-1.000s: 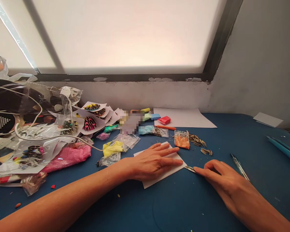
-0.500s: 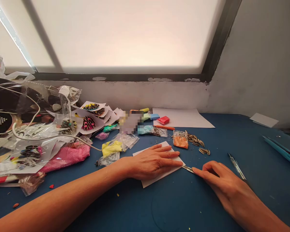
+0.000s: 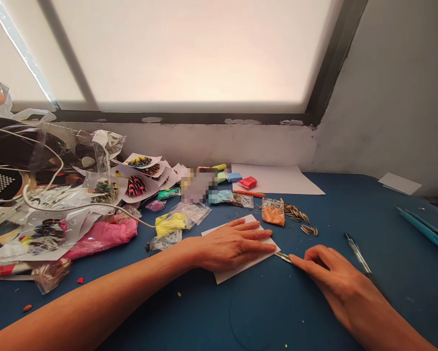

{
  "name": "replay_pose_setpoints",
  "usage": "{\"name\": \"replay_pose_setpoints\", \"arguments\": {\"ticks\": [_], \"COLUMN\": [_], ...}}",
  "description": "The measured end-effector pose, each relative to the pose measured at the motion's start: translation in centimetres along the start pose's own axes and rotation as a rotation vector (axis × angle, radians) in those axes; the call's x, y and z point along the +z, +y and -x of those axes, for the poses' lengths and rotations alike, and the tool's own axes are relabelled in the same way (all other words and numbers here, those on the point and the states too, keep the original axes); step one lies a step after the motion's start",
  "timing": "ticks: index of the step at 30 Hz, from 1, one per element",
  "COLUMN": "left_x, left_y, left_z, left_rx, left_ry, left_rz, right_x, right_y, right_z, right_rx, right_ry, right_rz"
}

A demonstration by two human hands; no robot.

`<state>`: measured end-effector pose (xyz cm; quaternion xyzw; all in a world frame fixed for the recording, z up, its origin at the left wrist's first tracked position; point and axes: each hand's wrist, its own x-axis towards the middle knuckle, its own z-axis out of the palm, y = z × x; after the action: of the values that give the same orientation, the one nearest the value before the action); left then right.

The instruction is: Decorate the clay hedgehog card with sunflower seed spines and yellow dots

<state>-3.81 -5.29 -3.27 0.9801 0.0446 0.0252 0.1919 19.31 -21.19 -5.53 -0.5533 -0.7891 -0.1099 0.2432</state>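
My left hand (image 3: 233, 245) lies flat, fingers stretched out, over a small white sheet of paper (image 3: 224, 276) on the blue table. Most of the sheet is under the palm and fingers. At the sheet's right corner, my right hand (image 3: 333, 273) pinches a slim pale-and-dark piece (image 3: 284, 257) that looks like a sunflower seed. The piece's left end meets the paper's corner, and its other end is covered by my fingertips. A loose pile of striped sunflower seeds (image 3: 295, 213) lies beyond, beside a small clear bag of orange clay (image 3: 273, 215).
Left of my arm is a heap of plastic bags, cards bearing dark spiky pieces (image 3: 135, 187), a pink bundle (image 3: 107, 236) and a white cable (image 3: 83, 208). Packs of coloured clay, including yellow (image 3: 169, 224), lie behind. A pen (image 3: 357, 252) and a blue case (image 3: 425, 229) are on the right.
My view has shifted very slightly. Both hands keep nearly the same place, the left flat on the paper and the right at its corner.
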Motion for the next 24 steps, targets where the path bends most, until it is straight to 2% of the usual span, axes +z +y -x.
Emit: {"name": "replay_pose_setpoints", "arguments": {"ticks": [3,10,17,24], "left_x": [-0.01,-0.31,-0.34,-0.19], "left_y": [-0.03,-0.21,-0.23,-0.20], "left_z": [0.03,0.11,0.13,0.26], "left_rx": [0.009,-0.005,0.014,0.016], "left_ry": [0.000,-0.022,-0.021,-0.017], "left_rz": [-0.001,0.035,-0.008,-0.018], "right_x": [-0.02,-0.28,-0.10,-0.36], "right_y": [-0.16,-0.43,0.37,-0.26], "right_z": [0.06,-0.14,0.16,-0.29], "right_rx": [0.021,0.005,-0.026,-0.033], "right_ry": [-0.035,-0.019,-0.094,-0.047], "right_rz": [-0.011,-0.021,-0.031,-0.027]}}
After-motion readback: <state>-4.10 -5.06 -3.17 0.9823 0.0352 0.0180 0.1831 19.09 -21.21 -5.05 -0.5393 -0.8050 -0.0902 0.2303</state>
